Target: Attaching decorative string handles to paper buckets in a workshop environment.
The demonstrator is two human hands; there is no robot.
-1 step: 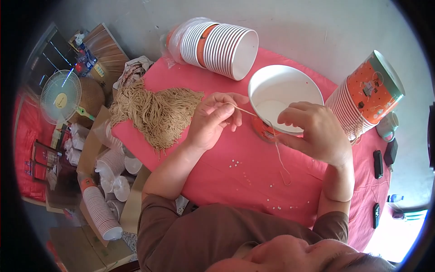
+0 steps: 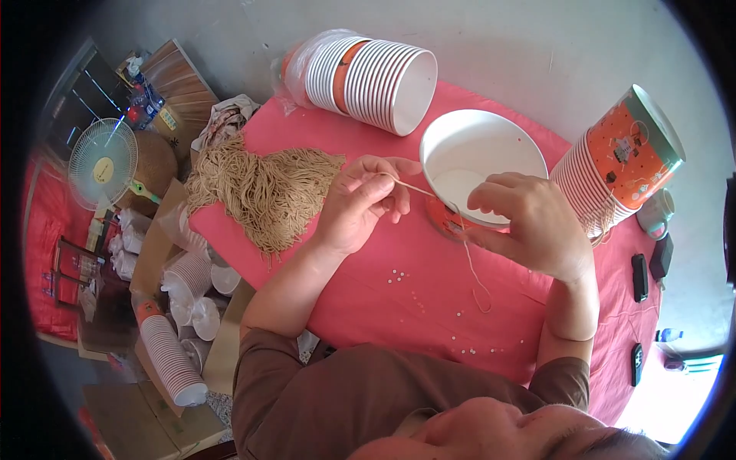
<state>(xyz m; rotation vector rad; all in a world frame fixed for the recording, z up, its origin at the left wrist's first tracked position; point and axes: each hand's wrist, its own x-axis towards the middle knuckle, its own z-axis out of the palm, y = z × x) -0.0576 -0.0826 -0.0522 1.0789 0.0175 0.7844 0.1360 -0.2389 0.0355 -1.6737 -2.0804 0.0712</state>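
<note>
My left hand (image 2: 362, 201) pinches a thin tan cord (image 2: 414, 187) between thumb and forefinger. From there the cord runs right to the near side of a white paper bucket (image 2: 466, 142) with an orange printed outside. A loose tail of it hangs down in a small loop over the cloth. Bent over the bucket's near right side is my right hand (image 2: 533, 222). Its thumb and forefinger stand apart, the thumb tip close beside the hanging cord. Left of my left hand lies a thick bundle of similar cords (image 2: 268, 192).
Nested buckets (image 2: 368, 83) lie at the back; another stack (image 2: 625, 157) leans at right. Small white dots (image 2: 396, 276) are scattered on the pink cloth (image 2: 368, 307). Remotes (image 2: 639, 277) and a mug (image 2: 656, 215) are at right. A fan (image 2: 103, 163) and boxed cups (image 2: 172, 360) stand left.
The cord's dangling loop has swung slightly left. My right hand has shifted a touch left; my left hand looks still.
</note>
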